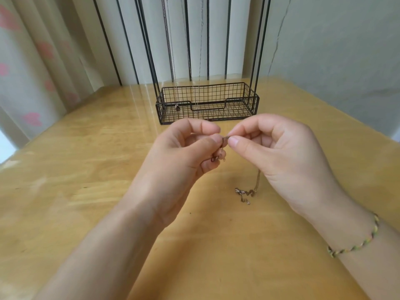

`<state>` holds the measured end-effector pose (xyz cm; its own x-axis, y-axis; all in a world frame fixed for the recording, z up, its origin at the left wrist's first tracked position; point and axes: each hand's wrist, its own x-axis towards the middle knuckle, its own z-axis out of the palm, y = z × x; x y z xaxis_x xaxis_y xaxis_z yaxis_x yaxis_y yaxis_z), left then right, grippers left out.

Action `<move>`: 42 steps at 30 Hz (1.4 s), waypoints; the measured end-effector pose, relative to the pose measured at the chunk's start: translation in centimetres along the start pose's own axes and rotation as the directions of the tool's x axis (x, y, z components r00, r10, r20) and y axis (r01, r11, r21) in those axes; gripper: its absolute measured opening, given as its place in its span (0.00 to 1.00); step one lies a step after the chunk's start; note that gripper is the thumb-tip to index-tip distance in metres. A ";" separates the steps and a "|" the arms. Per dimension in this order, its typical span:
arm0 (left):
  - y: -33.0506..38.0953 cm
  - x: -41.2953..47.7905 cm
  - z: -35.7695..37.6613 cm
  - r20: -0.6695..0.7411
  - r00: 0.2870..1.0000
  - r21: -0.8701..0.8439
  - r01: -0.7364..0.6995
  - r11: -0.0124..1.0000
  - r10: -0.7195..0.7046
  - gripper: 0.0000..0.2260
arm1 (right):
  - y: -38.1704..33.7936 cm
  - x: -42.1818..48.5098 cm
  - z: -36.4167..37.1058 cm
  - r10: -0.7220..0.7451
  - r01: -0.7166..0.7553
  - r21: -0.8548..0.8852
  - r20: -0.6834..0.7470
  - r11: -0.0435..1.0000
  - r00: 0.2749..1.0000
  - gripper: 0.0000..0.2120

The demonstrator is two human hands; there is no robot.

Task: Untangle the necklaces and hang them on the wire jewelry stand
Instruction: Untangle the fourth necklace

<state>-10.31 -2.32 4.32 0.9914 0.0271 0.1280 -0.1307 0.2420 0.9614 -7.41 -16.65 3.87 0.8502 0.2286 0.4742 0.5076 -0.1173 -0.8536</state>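
Black wire basket (252, 102), pendant (178, 108) inside

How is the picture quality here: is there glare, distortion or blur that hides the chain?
Head view: soft daylight, weak shadows; pale glare streaks on the table left of the wire stand; wide-angle bending tilts its uprights; the chain pinched between left hand and right hand is small and slightly blurred.

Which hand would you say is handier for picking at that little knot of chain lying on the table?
Probably the right hand: the knot lies on the table beside it, and the chain runs up under it. The left hand sits farther off, gripping more chain.
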 end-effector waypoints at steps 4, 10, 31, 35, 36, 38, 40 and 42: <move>-0.2 0.0 0.0 -0.011 0.996 0.172 -0.084 0.981 0.087 0.04 | -0.1 0.0 0.0 0.033 -0.034 0.042 0.026 0.999 0.999 0.06; 0.1 -0.5 0.5 -0.024 0.951 0.531 -0.249 0.810 0.308 0.04 | -0.4 0.0 0.0 0.052 -0.056 0.089 0.043 0.994 0.998 0.06; -0.6 -0.1 0.5 -0.002 0.874 0.696 -0.347 0.629 0.486 0.02 | -0.5 -0.1 0.5 0.300 -0.336 0.319 0.157 0.886 0.941 0.07; -0.5 0.0 0.1 -0.007 0.927 0.518 -0.318 0.794 0.375 0.03 | -0.5 0.1 0.3 0.341 -0.384 0.355 0.181 0.852 0.923 0.06; -0.5 0.0 0.0 -0.002 0.931 0.505 -0.313 0.804 0.364 0.05 | -0.4 0.1 0.2 0.342 -0.384 0.368 0.177 0.847 0.923 0.05; -0.4 0.0 0.0 0.000 0.934 0.507 -0.309 0.805 0.358 0.08 | -0.5 0.2 0.1 0.341 -0.380 0.394 0.168 0.837 0.925 0.04; -0.4 -0.1 0.2 -0.006 0.929 0.529 -0.311 0.789 0.370 0.07 | -0.5 0.2 0.1 0.334 -0.370 0.401 0.159 0.838 0.929 0.04; -0.4 -0.1 0.3 -0.021 0.920 0.558 -0.314 0.768 0.391 0.07 | -0.4 0.1 0.1 0.318 -0.350 0.387 0.147 0.853 0.937 0.04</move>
<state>-10.32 -2.71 3.97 0.8611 0.1395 0.4888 -0.4145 -0.3640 0.8341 -7.56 -16.49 4.27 0.9373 0.3186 0.1413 0.0813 0.1944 -0.9775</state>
